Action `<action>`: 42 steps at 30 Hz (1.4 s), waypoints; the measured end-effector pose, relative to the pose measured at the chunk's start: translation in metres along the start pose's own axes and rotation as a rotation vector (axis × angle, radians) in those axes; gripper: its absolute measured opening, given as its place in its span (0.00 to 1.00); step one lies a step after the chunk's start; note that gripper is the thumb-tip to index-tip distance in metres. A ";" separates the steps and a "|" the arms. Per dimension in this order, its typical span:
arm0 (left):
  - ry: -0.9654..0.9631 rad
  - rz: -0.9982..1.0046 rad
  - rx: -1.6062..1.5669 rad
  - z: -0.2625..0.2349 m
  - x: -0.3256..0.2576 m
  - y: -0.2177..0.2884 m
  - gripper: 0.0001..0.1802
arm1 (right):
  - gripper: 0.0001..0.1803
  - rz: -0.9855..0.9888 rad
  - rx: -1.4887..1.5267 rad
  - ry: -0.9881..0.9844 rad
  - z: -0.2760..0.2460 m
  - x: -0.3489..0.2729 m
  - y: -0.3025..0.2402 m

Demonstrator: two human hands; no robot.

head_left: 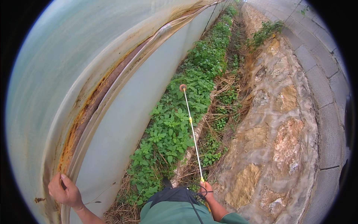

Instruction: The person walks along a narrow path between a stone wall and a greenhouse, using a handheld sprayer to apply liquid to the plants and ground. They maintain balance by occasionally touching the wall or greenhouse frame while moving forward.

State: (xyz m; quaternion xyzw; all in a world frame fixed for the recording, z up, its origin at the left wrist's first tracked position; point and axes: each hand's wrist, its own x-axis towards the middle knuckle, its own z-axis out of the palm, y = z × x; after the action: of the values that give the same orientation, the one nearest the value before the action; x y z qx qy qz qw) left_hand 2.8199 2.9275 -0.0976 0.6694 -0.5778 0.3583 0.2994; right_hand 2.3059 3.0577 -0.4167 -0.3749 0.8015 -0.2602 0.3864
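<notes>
Nearest the camera: the wearer's green cloth garment (179, 213) at the lower edge, with a dark fabric piece (169, 194) at the waist and a thin black cord (194, 207) crossing the front, looping near the right wrist. Right-hand grip (206, 190): closed around the lower end of a long, slender white wand with yellow fittings (196, 149). The wand points up and away, leaning slightly left; its small round reddish head (182, 87) appears over a dense strip of leafy green plants (167, 138). Contact between head and leaves cannot be determined. Left-hand grip (65, 191): well apart from the right, fingers bent, at the near end of a long, rust-stained brown pipe (108, 83), beside a pale folded edge of plastic (107, 100). Whether it pinches the edge or merely rests there, cannot tell. Above and left of the pipe, curved translucent bluish plastic sheeting (56, 74); below it, a smooth grey-white sheet panel (119, 142) reaching down to the plants. Right of the plants: dry brown stalks (228, 80) mixed with low greenery, then a rough tan stone-and-mortar wall (257, 149), a green leafy shrub (266, 33) at its far part, and grey block paving (330, 130) along the outer right.
</notes>
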 end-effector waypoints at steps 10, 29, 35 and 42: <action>-0.003 0.013 0.013 0.001 0.001 0.002 0.06 | 0.24 0.062 0.294 0.114 0.006 0.012 0.004; 0.024 0.002 -0.192 -0.012 -0.002 0.006 0.03 | 0.22 0.165 0.472 0.116 0.019 -0.113 0.040; 0.031 0.002 -0.407 -0.026 -0.001 0.006 0.03 | 0.21 0.007 0.582 0.192 -0.003 -0.079 0.012; 0.099 -0.091 -0.607 -0.109 -0.051 -0.036 0.10 | 0.22 -0.083 0.526 0.184 -0.013 -0.094 -0.003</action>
State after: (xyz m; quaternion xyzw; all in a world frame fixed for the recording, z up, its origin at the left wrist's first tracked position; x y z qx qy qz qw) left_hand 2.8372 3.0501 -0.0776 0.5563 -0.6126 0.1879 0.5291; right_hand 2.3358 3.1334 -0.3676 -0.2689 0.7221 -0.5079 0.3852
